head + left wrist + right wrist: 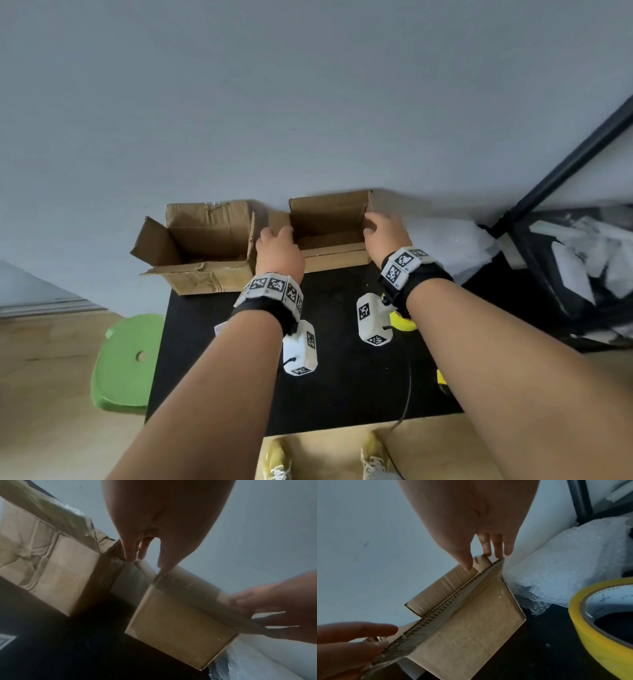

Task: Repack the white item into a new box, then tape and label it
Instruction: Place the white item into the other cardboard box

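Note:
A clean new cardboard box [335, 260] stands open at the far edge of the black table [342, 377], with its flaps up. My left hand [277, 240] is at its left side, straight fingertips [129, 557] touching the top edge of the box [180, 626]. My right hand [376, 222] is at its right corner, its thumb inside and its fingers [496, 551] on the flap edge of the box [471, 635]. The crumpled old box [198, 274] stands open to the left. I cannot make out the white item.
A yellow tape roll [583, 622] lies on the table under my right wrist. Bubble wrap [445, 246] is heaped right of the new box. A green stool [123, 363] stands left of the table, a black frame with white scraps [565, 267] to the right.

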The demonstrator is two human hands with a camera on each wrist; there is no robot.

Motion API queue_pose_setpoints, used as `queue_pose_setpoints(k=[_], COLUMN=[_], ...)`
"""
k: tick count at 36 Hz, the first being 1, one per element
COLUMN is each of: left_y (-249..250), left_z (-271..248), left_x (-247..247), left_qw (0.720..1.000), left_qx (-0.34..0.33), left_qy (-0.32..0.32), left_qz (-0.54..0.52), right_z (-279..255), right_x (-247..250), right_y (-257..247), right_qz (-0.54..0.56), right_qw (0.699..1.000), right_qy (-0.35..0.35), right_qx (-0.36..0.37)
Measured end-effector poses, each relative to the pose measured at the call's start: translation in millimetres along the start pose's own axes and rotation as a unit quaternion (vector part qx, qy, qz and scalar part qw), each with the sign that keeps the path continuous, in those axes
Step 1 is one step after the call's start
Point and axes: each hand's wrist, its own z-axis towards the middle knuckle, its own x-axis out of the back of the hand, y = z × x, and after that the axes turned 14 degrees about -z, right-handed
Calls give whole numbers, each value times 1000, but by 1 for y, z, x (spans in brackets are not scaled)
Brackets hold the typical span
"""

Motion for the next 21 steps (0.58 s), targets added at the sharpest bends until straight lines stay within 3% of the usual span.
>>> queue_pose_setpoints(k=[3,7,15,21], left_y=[1,2,11,5], left_z=[-1,-5,-27,-56], left_x=[-10,-19,-23,-22], left_qw=[998,993,993,985], left_qx=[54,100,12,18], left_qy=[-8,1,103,160], left_qz=[-8,-61,-63,-69], right_z=[6,8,4,-11], right_x=[-2,-3,-2,-1], right_y=[8,20,31,32], right_qz=[-4,-8,30,38], right_qw=[999,1000,998,996], right_qy=[-32,-4,35,30], right_qx=[7,19,46,71])
